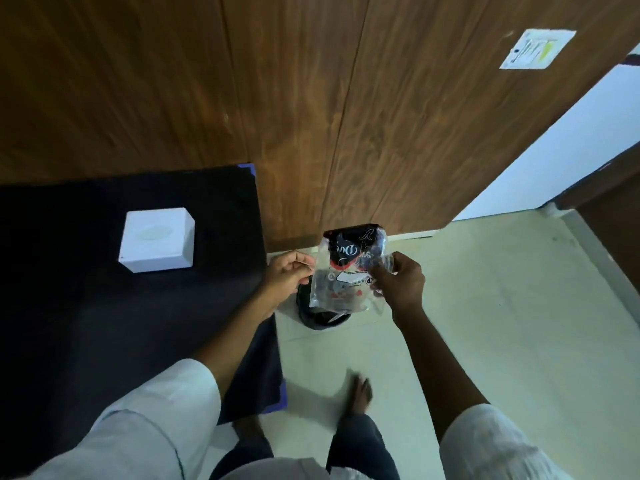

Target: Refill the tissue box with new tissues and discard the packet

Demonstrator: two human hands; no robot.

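Wood-grain panelling ran behind everything, and pale floor tiles lay under the hands. To the left of them a black-covered table carried the white tissue box, closed and sitting well apart from the left hand. That left hand pinched one edge of the clear plastic tissue packet between thumb and fingertips; the right hand gripped the opposite edge, fingers curled into the film. The packet looked limp and empty, so I judged the refill done and the discarding step under way. Directly below the packet stood a small black-lined bin, partly hidden by it. The next move called for lowering or crumpling the wrapper and releasing it squarely over that opening
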